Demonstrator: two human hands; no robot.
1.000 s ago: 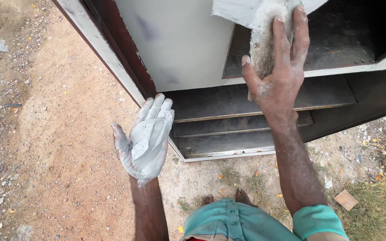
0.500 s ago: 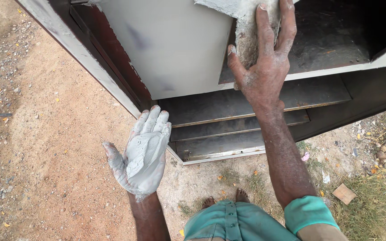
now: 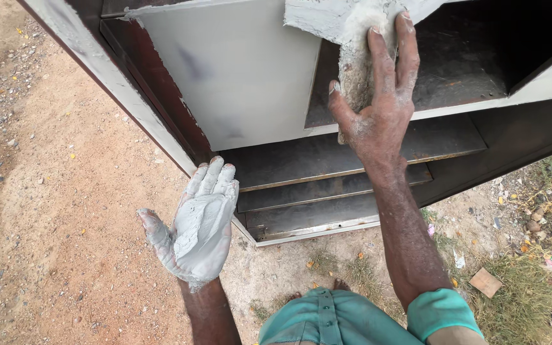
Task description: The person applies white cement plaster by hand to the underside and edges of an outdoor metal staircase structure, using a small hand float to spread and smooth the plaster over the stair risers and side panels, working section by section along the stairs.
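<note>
My right hand is reached forward and pressed flat over a grey, putty-soaked wad. It holds the wad against the front edge of the upright divider of a dark metal cabinet lying on the ground. The cabinet's side panel is coated pale grey. My left hand hovers palm up, fingers together, below and left of the cabinet's lower corner. A thick layer of grey putty covers its palm, and it grips nothing.
Dark stepped shelves show inside the cabinet below my right hand. Sandy reddish ground with small stones lies to the left. Sparse grass with litter and a scrap of cardboard are at the right. My teal shirt fills the bottom edge.
The view has shifted, so both hands sit lower in frame. My right hand stays on the wad at the divider edge. My left hand remains palm up.
</note>
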